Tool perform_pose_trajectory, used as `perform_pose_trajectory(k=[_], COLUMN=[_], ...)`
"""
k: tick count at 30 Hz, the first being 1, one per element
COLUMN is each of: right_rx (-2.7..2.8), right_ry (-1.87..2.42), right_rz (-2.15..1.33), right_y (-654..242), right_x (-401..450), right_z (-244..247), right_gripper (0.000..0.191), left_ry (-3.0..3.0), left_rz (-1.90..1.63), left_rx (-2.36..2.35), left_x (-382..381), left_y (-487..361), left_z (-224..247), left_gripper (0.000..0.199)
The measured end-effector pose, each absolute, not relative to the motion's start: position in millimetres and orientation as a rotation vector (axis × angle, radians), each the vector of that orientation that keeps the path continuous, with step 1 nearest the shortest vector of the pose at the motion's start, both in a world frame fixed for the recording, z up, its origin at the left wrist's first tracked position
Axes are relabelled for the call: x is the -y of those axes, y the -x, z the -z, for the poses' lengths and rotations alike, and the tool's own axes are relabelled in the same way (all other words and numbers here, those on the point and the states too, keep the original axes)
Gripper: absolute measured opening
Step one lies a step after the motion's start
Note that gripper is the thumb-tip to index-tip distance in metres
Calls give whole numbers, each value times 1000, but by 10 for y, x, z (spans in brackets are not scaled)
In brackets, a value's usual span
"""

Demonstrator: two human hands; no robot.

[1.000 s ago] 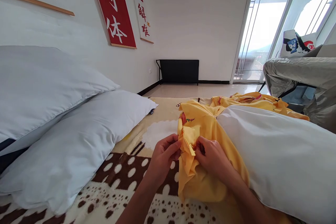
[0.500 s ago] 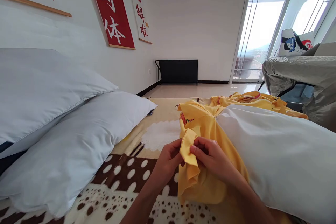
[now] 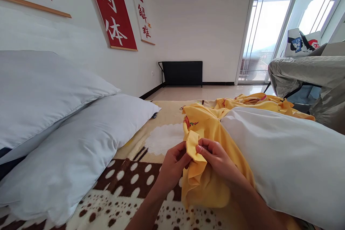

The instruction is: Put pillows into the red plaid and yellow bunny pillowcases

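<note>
In the head view, the yellow cloth (image 3: 215,129) lies toward 5 o'clock of centre, on the patterned blanket (image 3: 132,176), touching the white pillow (image 3: 285,151) at its 3 o'clock side. The left hand (image 3: 172,167) and right hand (image 3: 221,160) each pinch its folded edge between thumb and fingers. Handling it well likely means light fingertip grips, close together, keeping the layers aligned and easing slack along the edge without tugging the pillow.
</note>
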State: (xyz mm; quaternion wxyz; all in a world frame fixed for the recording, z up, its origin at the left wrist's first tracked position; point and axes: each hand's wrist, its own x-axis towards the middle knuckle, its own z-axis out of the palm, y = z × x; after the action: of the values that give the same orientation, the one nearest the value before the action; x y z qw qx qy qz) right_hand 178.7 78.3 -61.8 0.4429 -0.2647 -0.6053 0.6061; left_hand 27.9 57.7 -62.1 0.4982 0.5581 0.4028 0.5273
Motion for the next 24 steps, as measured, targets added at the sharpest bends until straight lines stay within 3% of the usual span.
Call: perform_pose_trajectory(k=[14, 24], right_rx=[1396, 1308], right_ry=[645, 656], right_rz=[-1617, -1672], right_y=[-1782, -1759], right_x=[-778, -844], right_z=[604, 643], right_gripper=[47, 48], left_ry=[-1217, -1353], left_rz=[-1342, -1274], left_rx=[-748, -855], left_x=[-625, -652], left_y=[-239, -211], left_z=[713, 703], left_gripper=[28, 25])
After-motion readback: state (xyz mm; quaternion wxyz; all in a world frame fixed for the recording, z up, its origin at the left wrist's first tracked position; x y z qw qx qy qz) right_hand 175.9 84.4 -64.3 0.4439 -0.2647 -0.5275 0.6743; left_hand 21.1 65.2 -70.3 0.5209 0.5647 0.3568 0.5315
